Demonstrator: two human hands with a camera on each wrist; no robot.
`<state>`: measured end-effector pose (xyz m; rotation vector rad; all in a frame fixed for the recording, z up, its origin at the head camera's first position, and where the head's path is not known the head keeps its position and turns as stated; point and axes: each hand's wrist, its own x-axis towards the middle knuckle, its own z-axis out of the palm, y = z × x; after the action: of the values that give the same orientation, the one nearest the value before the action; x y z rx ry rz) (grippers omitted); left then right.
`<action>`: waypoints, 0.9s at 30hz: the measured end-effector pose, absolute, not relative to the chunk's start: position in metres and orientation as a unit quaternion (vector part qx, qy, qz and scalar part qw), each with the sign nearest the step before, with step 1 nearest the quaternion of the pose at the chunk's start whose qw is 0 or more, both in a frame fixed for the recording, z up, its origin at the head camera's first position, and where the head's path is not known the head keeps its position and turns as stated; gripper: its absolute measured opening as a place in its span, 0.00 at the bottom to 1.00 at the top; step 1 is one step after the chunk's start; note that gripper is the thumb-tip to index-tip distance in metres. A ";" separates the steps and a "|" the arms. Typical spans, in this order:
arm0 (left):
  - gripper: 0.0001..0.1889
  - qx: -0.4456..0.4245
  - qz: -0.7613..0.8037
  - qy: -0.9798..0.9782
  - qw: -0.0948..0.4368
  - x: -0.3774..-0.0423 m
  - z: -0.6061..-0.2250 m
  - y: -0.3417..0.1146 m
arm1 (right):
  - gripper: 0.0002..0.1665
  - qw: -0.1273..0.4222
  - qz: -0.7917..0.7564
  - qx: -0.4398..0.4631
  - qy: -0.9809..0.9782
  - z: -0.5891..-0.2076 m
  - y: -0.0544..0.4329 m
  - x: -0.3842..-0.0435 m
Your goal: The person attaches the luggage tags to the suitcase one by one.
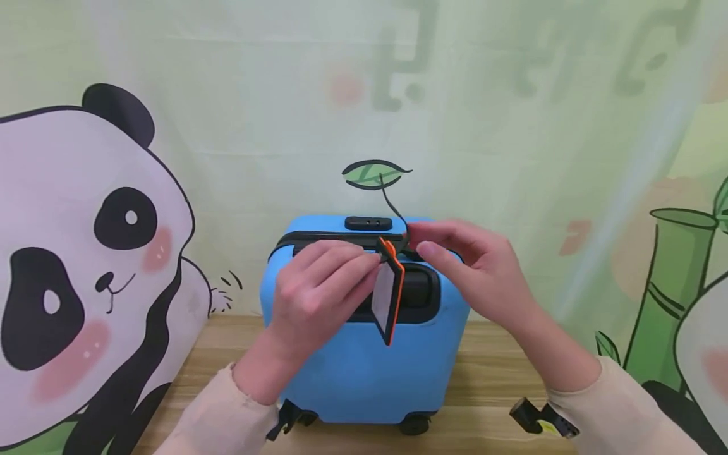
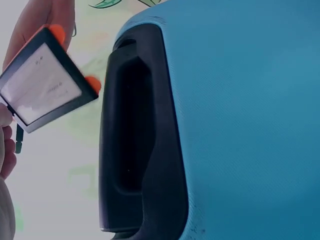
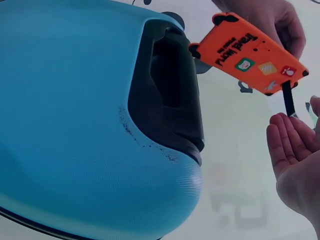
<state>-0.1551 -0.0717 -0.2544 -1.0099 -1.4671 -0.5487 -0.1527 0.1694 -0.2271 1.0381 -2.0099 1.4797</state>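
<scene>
An orange luggage tag (image 3: pixel 255 55) with "Travel World" lettering and small stickers hangs at the suitcase's top. My left hand (image 1: pixel 321 284) pinches its edge. The tag's black-framed back with a pale insert (image 2: pixel 42 85) shows in the left wrist view. From the tag a thin black strap (image 1: pixel 390 201) curves upward, its far end loose. My right hand (image 1: pixel 483 272) is beside it, fingers extended, the strap at its fingertips and the thumb apart from them. Behind both hands, the blue suitcase (image 1: pixel 370 373) stands upright; its black handle (image 2: pixel 112 140) is unattached to the tag.
The suitcase stands on its wheels (image 1: pixel 414 423) on a wood-grain surface (image 1: pixel 495 385). A black combination lock (image 1: pixel 368 224) is set in its top. Behind hangs a pale green backdrop (image 1: pixel 256 95) printed with pandas, bamboo and a leaf.
</scene>
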 end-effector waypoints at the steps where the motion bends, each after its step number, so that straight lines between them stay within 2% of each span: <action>1: 0.08 -0.437 -0.228 -0.632 0.598 -0.155 -0.255 -0.072 | 0.16 0.215 0.530 0.366 -0.734 -0.226 0.168 -0.155; 6: 0.06 -0.447 -0.196 -0.624 0.610 -0.154 -0.259 -0.073 | 0.16 0.208 0.514 0.344 -0.757 -0.221 0.164 -0.165; 13: 0.03 -0.441 -0.167 -0.625 0.622 -0.153 -0.261 -0.072 | 0.13 0.224 0.515 0.370 -0.740 -0.220 0.156 -0.178; 20: 0.08 -0.425 -0.207 -0.664 0.580 -0.150 -0.265 -0.074 | 0.14 0.226 0.520 0.386 -0.727 -0.228 0.151 -0.183; 27: 0.13 -0.410 -0.245 -0.685 0.551 -0.150 -0.269 -0.074 | 0.13 0.219 0.527 0.360 -0.738 -0.236 0.145 -0.185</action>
<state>-0.1499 -0.0741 -0.2690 -0.9697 -1.6198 -0.5792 -0.1851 0.1453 -0.2357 0.9967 -2.0422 1.4578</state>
